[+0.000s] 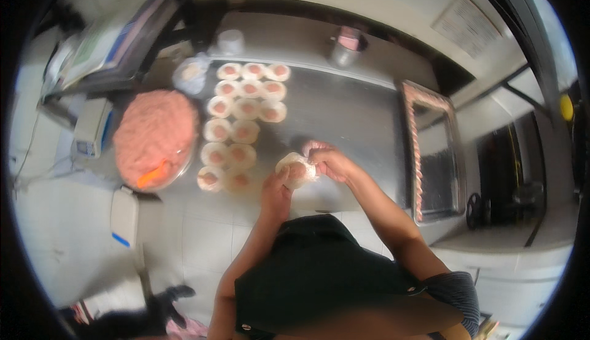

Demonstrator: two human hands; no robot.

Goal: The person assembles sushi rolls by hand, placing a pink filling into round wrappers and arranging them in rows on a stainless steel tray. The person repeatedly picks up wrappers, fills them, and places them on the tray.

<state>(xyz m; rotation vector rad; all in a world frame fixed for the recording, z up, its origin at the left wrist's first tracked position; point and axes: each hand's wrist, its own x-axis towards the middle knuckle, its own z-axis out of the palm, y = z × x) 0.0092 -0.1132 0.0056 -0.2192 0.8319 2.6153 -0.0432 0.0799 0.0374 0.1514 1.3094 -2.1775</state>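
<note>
The left hand (278, 193) cradles a filled wrapper (297, 171), the right hand's (329, 163) grip pinching its edge; discs (246, 108) lie unfolded on the tabletop (344, 112); shaped pieces (416, 149) line two tray (441, 216) sides.

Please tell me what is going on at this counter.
A person's left hand holds a pale round wrapper with pinkish filling on it, while the right hand is at its right edge. More topped wrappers lie in rows on the metal counter. Left of them sits a heap of pink filling; to the right, a tray has pieces along two sides.
</note>
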